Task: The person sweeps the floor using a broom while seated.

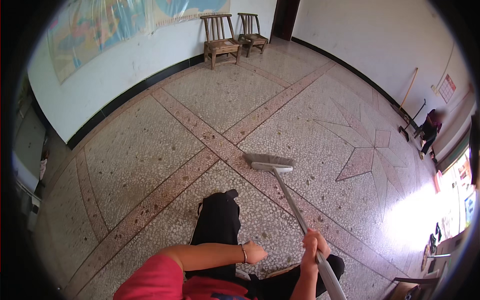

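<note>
A broom with a white head and grey bristles (269, 161) rests on the speckled terrazzo floor (195, 108), ahead and a little right of my knees. Its pale metal handle (290, 198) runs down towards the lower right. My right hand (314, 245) is closed around that handle. My left hand (255, 252), with a bracelet at the wrist, is held in front of my body, away from the handle. Its fingers look curled, and I see nothing in it.
Two wooden chairs (222, 45) (253, 35) stand by the far wall, near a dark doorway (285, 20). At the right, a person (431, 127) sits by the wall, near a long-handled dustpan (404, 133) and a leaning wooden pole (408, 88). Small dark bits dot the floor.
</note>
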The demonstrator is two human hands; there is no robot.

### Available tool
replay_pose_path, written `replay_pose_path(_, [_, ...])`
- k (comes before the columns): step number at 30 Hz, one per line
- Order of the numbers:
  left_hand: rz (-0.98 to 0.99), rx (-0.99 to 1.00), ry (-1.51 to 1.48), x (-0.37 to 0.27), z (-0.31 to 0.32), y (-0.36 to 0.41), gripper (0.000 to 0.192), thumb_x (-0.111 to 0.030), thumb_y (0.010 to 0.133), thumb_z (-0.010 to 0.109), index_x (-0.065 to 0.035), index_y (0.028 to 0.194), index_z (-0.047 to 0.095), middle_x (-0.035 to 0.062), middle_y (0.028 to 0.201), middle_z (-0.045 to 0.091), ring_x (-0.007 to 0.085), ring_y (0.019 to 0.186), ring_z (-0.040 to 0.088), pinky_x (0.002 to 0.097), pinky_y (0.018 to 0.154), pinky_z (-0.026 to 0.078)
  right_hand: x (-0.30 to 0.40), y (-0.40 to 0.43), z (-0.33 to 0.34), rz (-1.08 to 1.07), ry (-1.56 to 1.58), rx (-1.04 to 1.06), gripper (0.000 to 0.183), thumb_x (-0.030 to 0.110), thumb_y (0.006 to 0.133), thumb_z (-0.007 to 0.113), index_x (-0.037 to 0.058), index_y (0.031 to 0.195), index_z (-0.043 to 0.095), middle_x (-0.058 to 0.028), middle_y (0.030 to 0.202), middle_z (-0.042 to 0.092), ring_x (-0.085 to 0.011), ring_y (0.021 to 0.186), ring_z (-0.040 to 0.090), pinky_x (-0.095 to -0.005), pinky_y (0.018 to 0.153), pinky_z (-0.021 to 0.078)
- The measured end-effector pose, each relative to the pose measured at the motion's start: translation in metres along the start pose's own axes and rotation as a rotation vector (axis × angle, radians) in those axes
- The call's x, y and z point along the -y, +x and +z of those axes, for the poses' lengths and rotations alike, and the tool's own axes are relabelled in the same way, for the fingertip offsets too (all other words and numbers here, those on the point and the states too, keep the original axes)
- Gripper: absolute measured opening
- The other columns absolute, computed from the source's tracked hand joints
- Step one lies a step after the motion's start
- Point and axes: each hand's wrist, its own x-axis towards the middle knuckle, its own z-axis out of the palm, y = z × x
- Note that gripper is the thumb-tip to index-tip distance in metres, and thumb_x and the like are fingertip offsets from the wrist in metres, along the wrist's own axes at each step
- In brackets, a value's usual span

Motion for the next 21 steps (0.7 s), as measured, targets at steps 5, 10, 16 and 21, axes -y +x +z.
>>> replay_pose_path(5, [-0.061,0.023,0.08,0.025,-0.02,-0.001,0.022,-0.018,0.079,0.058,-0.0093,0.098,0.063,0.0152,0.083,0.067,0.034,0.081,0.068,0.0488,0.064,0.053,0.062,-0.021,-0.025,-0.089,0.231,0.011,0.043,0.026,0.094,0.052,0.0063,0.057,0.043,-0.0065,0.055,0.044,-0.0211,0.056,0.047,-0.0412,0.07,0.0428])
replay_pose_path(10, [-0.075,0.037,0.022,0.021,-0.037,0.003,0.019,-0.017,0.08,0.056,-0.0084,0.095,0.063,0.0161,0.088,0.068,0.0335,0.085,0.068,0.0488,0.068,0.053,0.016,-0.023,0.014,-0.049,0.125,-0.067,0.045,0.03,0.095,0.047,0.0046,0.058,0.046,-0.0045,0.056,0.049,-0.0159,0.057,0.05,-0.0386,0.079,0.0465])
replay_pose_path(16, [-0.027,-0.017,0.018,0.018,-0.022,0.011,0.018,-0.017,0.084,0.05,-0.0084,0.097,0.061,0.0164,0.09,0.068,0.0345,0.086,0.067,0.0484,0.071,0.052,-0.052,0.062,0.086,-0.011,0.009,-0.063,0.041,0.028,0.096,0.048,0.0005,0.065,0.052,-0.0046,0.062,0.052,-0.0117,0.061,0.049,-0.0366,0.087,0.0475])
replay_pose_path(21, [-0.072,-0.004,-0.008,0.023,-0.04,0.003,0.018,-0.018,0.084,0.051,-0.0082,0.095,0.061,0.0164,0.089,0.068,0.0343,0.085,0.068,0.0484,0.066,0.053,-0.053,0.091,0.081,-0.027,0.037,-0.058,0.038,0.021,0.096,0.047,-0.0007,0.066,0.053,-0.004,0.062,0.052,-0.0107,0.06,0.046,-0.0343,0.088,0.0473])
